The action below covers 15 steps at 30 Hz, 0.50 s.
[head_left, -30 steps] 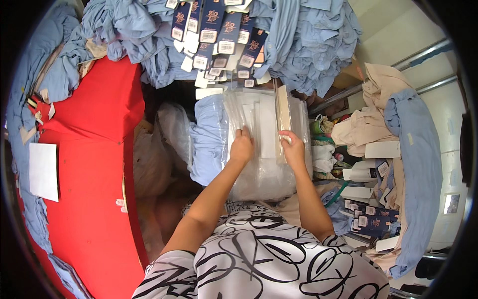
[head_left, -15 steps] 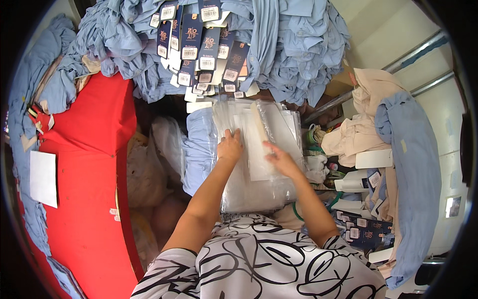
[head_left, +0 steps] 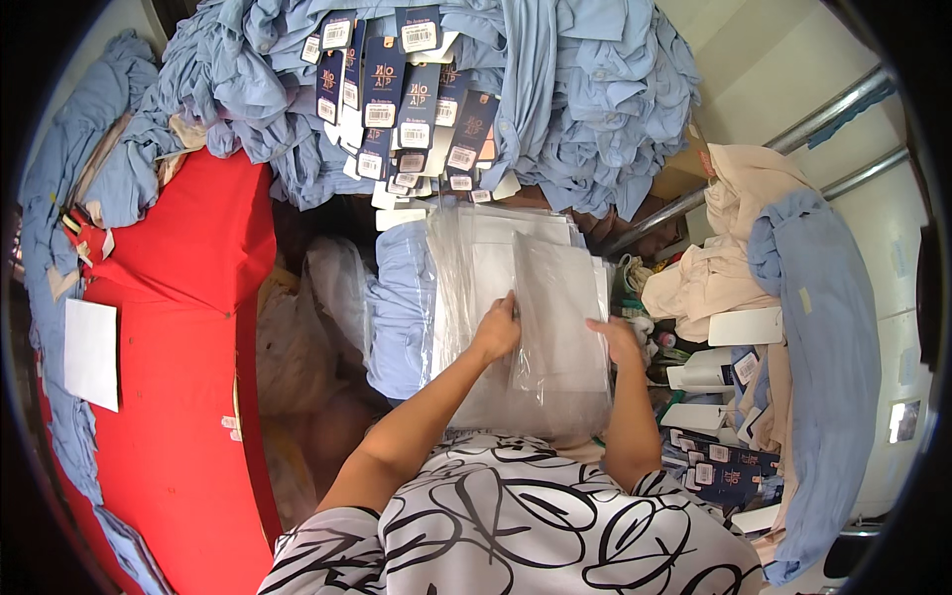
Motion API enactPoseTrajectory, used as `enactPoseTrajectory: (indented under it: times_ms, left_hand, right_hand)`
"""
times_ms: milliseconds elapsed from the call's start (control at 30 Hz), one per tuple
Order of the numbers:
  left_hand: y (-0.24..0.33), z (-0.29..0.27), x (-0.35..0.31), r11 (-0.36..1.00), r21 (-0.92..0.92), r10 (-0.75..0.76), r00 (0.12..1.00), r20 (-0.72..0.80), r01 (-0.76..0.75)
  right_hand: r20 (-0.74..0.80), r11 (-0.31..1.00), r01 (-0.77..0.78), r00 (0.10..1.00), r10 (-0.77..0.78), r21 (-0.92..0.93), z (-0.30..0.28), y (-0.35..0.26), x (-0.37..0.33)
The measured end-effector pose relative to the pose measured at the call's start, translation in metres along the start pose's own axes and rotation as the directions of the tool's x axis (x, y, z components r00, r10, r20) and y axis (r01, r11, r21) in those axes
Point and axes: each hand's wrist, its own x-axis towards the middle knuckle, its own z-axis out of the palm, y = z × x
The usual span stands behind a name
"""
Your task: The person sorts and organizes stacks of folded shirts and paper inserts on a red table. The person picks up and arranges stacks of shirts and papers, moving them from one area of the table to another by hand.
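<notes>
Atop the stack [head_left: 488, 273] | bag [head_left: 563, 288] lay with long axis fore-and-aft | left grip [head_left: 504, 322] pinched its left edge | right grip [head_left: 617, 339] touched its right edge, thumb over it, closure could not be told | both grips equally near, bag between them

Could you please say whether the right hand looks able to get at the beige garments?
Probably yes: the right hand, at the edge of the clear plastic bag, has the beige garments close by, largely uncovered; the small items between seem unlikely to block it.
</notes>
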Motion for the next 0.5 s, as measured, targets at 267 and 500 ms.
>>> enactPoseTrajectory:
  times_ms: [267,500]
  left_hand:
    - [-0.027,-0.032,0.033,0.67,0.737,0.281,0.948,-0.147,-0.085]
    - [0.01,-0.075,0.047,0.513,0.859,0.003,1.0,0.0,-0.002]
  right_hand:
    - [0.089,0.943,0.182,0.973,-0.214,0.279,-0.018,0.036,-0.068]
    - [-0.156,0.937,0.298,0.95,-0.271,0.185,-0.061,0.049,-0.108]
